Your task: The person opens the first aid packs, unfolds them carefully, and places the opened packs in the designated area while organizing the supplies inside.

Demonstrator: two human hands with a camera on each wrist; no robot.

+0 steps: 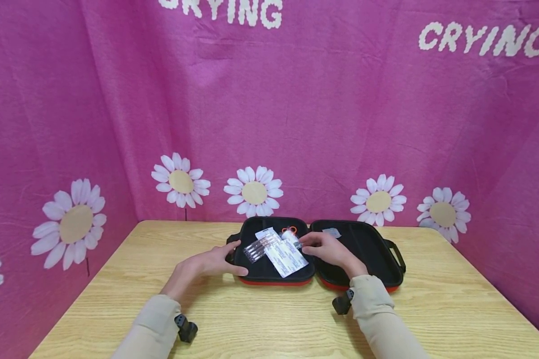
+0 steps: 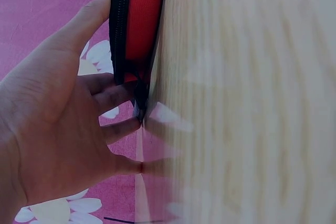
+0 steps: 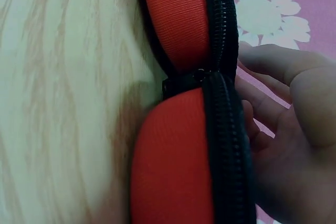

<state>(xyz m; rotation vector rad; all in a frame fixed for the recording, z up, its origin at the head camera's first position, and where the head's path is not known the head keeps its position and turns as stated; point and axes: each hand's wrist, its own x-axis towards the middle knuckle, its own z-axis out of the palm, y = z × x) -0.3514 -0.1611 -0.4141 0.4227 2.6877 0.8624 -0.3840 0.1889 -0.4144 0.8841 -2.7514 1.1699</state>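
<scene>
Here at the left, the left hand (image 1: 211, 260) has its fingers spread loose, thumb and fingertips resting against the outer edge of the open case (image 1: 262, 224). Just past those fingertips, inside, lies a clear sleeve of thin sticks (image 1: 254, 250), a white printed packet (image 1: 288, 259) overlapping it. Between the hands, a clear-wrapped white bundle (image 1: 290, 236) sits beside an orange loop (image 1: 289, 229). And there's the right hand (image 1: 328, 247), fingers bent, tips at that bundle; whether they pinch it I can't tell, and from the right wrist the case's rim blocks them. That hand also covers part of the hinge side! Beyond it, a small pale packet (image 1: 332, 232), then, farther right, a strap handle (image 1: 396, 254).
</scene>
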